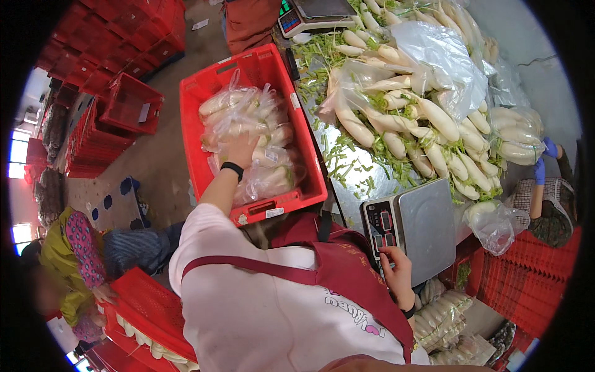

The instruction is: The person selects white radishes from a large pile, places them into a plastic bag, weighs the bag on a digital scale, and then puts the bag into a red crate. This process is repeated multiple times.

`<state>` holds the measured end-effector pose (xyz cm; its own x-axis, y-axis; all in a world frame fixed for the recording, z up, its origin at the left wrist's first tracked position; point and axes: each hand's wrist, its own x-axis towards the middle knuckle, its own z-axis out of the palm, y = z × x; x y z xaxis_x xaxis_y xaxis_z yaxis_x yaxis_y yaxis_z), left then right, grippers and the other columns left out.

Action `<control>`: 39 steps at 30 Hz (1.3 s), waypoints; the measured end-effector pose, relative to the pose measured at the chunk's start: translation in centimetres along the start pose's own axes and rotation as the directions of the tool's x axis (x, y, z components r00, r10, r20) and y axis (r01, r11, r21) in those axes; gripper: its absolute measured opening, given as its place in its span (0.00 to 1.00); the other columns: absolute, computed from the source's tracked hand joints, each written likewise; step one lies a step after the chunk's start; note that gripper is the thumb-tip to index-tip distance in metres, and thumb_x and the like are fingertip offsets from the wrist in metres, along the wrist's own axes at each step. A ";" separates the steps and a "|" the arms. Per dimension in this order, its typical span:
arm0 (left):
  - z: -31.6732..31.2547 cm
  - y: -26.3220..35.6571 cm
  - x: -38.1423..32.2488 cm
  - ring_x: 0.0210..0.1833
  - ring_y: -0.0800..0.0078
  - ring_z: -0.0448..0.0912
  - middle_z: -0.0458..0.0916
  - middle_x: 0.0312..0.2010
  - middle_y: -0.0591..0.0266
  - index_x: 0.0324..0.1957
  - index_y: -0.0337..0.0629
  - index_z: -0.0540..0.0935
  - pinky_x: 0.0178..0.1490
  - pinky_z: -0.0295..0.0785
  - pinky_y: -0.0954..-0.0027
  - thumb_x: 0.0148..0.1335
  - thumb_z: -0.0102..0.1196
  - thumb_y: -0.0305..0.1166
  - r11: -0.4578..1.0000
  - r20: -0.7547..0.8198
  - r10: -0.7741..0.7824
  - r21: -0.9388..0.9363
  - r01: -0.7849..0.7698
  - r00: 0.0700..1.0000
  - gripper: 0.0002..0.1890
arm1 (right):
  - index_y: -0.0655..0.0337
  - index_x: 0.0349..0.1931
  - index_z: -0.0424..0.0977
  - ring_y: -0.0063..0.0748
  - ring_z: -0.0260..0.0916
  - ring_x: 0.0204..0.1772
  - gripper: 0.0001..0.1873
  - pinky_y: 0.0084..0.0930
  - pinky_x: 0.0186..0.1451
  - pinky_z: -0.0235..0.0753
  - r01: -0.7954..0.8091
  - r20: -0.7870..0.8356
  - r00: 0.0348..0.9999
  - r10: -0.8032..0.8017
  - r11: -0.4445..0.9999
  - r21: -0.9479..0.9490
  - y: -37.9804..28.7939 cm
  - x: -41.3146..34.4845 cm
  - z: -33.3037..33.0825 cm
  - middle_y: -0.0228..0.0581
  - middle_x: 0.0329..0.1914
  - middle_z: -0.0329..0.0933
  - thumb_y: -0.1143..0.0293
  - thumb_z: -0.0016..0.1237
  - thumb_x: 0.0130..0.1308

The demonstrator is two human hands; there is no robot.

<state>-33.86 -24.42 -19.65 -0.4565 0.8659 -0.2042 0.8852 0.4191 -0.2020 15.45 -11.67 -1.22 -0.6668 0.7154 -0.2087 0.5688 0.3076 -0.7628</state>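
Observation:
My left hand (pixel 238 149) lies with spread fingers on plastic bags of white radishes (pixel 232 104) inside a red plastic crate (pixel 188 139); whether it grips a bag cannot be told. Beside the crate stands a metal table (pixel 334 153) heaped with loose white radishes (pixel 437 116) and cut green stems. At the table's near edge, my right hand (pixel 395 269) is by the key panel of a digital scale (pixel 425 232), its fingers bent and nothing seen in them. The scale's metal plate is bare.
A second scale (pixel 316 16) stands at the table's far end. At right, a co-worker's blue-gloved hands (pixel 539 167) hold bagged radishes (pixel 518 135). Another person at left touches a red crate (pixel 148 302). Stacked red crates (pixel 116 37) stand behind; bagged radishes (pixel 439 316) lie below the table.

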 end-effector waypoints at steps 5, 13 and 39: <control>3.3 -0.2 1.1 0.54 0.60 0.73 0.75 0.45 0.57 0.59 0.59 0.68 0.44 0.74 0.57 0.61 0.49 0.34 0.998 0.279 -0.047 0.059 0.031 0.959 0.23 | 0.65 0.40 0.75 0.40 0.75 0.32 0.07 0.28 0.35 0.74 0.022 -0.005 1.000 -0.022 1.000 -0.009 -0.8 0.5 0.0 0.45 0.34 0.75 0.78 0.49 0.61; 3.5 -4.7 -6.3 0.52 0.53 0.72 0.74 0.48 0.50 0.62 0.53 0.67 0.53 0.69 0.53 0.50 0.59 0.34 0.953 -0.013 -0.233 -0.203 0.226 0.972 0.33 | 0.65 0.40 0.75 0.38 0.75 0.31 0.07 0.27 0.34 0.74 -0.048 0.011 0.999 0.048 0.999 0.000 -0.8 1.0 0.4 0.45 0.33 0.75 0.78 0.49 0.61; -15.7 11.9 10.5 0.54 0.56 0.75 0.76 0.50 0.46 0.58 0.37 0.72 0.56 0.70 0.64 0.56 0.59 0.43 0.431 -0.304 0.075 -0.849 -0.306 0.950 0.29 | 0.62 0.39 0.76 0.44 0.75 0.35 0.07 0.32 0.37 0.74 0.056 -0.160 0.986 -0.052 0.998 0.016 -0.1 0.9 0.3 0.45 0.34 0.75 0.73 0.50 0.61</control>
<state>-26.71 -6.09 -9.18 -0.3404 0.9367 0.0820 0.5971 0.1479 0.7884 14.62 -11.20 -1.47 -0.6098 0.7897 -0.0674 0.5229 0.3370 -0.7830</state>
